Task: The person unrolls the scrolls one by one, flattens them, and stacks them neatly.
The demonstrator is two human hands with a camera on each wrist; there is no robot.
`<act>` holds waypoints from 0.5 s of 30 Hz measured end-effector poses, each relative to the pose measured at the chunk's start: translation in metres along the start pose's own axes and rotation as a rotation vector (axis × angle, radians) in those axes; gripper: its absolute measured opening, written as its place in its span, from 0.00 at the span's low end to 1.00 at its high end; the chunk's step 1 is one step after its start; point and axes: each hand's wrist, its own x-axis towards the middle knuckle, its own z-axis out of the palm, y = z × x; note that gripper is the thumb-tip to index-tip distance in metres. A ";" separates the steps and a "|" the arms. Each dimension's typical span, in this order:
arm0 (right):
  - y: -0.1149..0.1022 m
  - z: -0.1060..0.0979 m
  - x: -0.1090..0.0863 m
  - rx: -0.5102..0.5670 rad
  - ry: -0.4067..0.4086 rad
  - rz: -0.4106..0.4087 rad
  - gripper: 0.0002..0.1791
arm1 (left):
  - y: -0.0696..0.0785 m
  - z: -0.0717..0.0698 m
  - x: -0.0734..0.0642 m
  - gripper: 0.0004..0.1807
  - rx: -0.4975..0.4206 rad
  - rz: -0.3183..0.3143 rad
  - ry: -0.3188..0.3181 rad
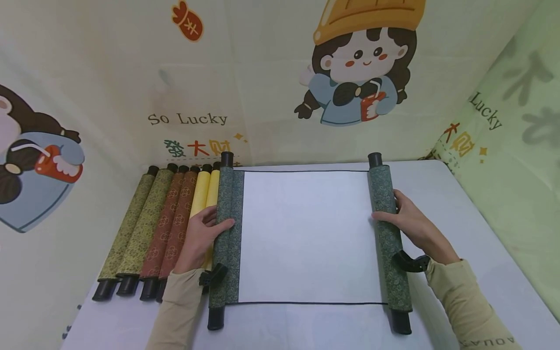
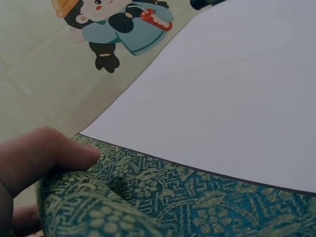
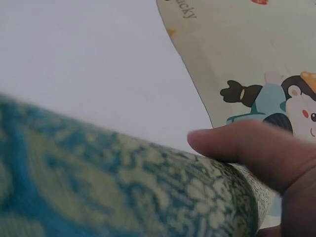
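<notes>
A partly unrolled green brocade scroll [image 1: 380, 262] spans the middle of the head view, its blank white paper [image 1: 310, 233] stretched between two rolled ends with black knobs. My left hand [image 1: 203, 236] grips the left rolled end [image 1: 220, 272], thumb on top and the other fingers mostly hidden behind it. The right hand [image 1: 415, 221] holds the thicker right roll, its thumb across the top and fingers round the outer side. In the left wrist view the thumb [image 2: 74, 153] lies on the patterned cloth. In the right wrist view the other thumb [image 3: 237, 143] rests over the roll beside the paper.
Left of the open scroll lie several rolled scrolls side by side: olive green [image 1: 142, 223], reddish brown [image 1: 164, 228] and yellow [image 1: 200, 192]. They sit on a white table [image 1: 455, 228]. A printed cloth [image 1: 271, 97] with cartoon figures hangs behind the table.
</notes>
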 end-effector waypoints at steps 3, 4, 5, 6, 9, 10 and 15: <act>0.001 0.000 0.000 -0.025 0.014 0.010 0.59 | 0.000 0.001 0.000 0.45 0.005 -0.002 0.003; 0.001 -0.001 0.000 -0.029 0.018 0.012 0.59 | 0.000 0.001 0.000 0.45 0.004 -0.002 0.003; 0.001 -0.001 0.000 -0.031 0.021 0.012 0.59 | 0.000 0.001 0.000 0.45 0.002 -0.002 0.003; 0.001 -0.001 -0.001 -0.030 0.024 0.015 0.59 | 0.001 0.001 0.000 0.45 -0.001 -0.002 0.003; 0.002 -0.003 -0.001 -0.031 0.032 0.016 0.57 | 0.000 0.001 0.001 0.44 -0.007 0.004 0.000; 0.002 -0.003 0.000 -0.033 0.034 0.016 0.57 | 0.000 0.001 0.001 0.44 -0.009 0.006 0.000; 0.002 -0.008 0.001 -0.083 0.036 -0.004 0.54 | 0.000 0.000 0.001 0.44 -0.012 0.014 -0.003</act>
